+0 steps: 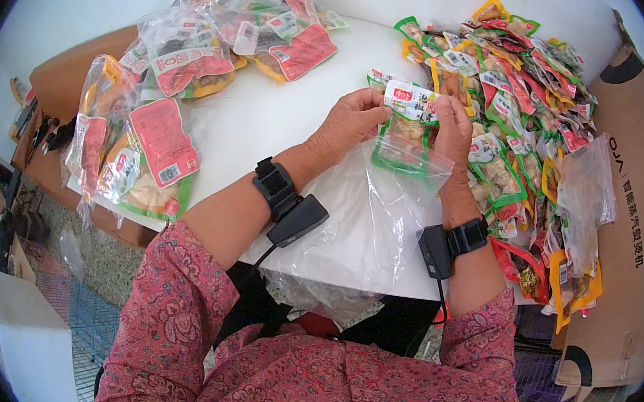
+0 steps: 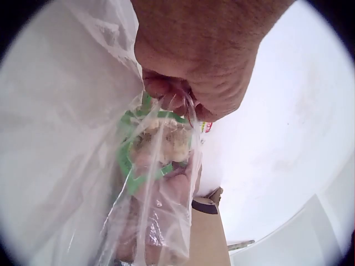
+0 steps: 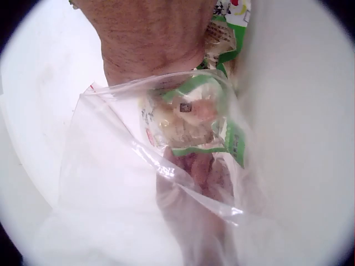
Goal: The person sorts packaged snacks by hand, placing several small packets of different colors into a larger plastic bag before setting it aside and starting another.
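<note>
Over the front of the white table, my left hand (image 1: pixel 347 125) pinches the rim of a clear plastic zip bag (image 1: pixel 351 217). The bag hangs toward the table's front edge. My right hand (image 1: pixel 451 134) holds a green-edged snack packet (image 1: pixel 411 105) with a white label at the bag's mouth. Pale food shows through the packet's window. In the right wrist view the bag's film lies over the packet (image 3: pixel 186 124), and the left hand (image 3: pixel 194 183) shows through it. The left wrist view has the left fingertips (image 2: pixel 172 94) close above the packet.
A large heap of small snack packets (image 1: pixel 515 94) covers the table's right side. Filled clear bags (image 1: pixel 189 54) with red labels lie at the back left, another filled bag (image 1: pixel 164 151) nearer. A cardboard box (image 1: pixel 627 224) stands to the right. Empty clear bags (image 1: pixel 584 189) lie on the heap.
</note>
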A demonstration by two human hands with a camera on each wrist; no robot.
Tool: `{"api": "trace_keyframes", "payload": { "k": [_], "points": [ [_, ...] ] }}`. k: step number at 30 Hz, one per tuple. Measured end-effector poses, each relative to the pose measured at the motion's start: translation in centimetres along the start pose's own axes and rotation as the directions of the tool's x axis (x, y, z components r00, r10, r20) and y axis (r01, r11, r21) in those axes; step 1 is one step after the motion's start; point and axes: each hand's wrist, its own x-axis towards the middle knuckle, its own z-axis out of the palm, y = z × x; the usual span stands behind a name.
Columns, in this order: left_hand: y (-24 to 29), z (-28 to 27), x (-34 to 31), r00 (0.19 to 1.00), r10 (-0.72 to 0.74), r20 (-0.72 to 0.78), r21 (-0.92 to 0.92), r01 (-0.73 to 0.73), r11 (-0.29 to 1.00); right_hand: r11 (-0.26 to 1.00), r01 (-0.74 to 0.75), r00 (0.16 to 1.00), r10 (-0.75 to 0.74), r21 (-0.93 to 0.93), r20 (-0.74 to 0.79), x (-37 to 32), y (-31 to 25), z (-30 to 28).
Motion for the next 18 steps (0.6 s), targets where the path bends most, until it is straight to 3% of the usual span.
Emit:
{"api": "trace_keyframes", "payload": {
  "k": [11,18],
  "points": [
    [-0.02,-0.10,-0.07,0.982,0.090,0.167,-0.122,-0.070,0.990,1.000,-0.009,1.000,0.009,-0.009,0.002,0.27,0.26,-0.10],
    [0.01,-0.10,-0.08,0.985,0.069,0.158,-0.114,-0.051,0.992,0.998,0.023,1.000,-0.023,-0.062,0.007,0.45,0.65,-0.38]
  ]
}}
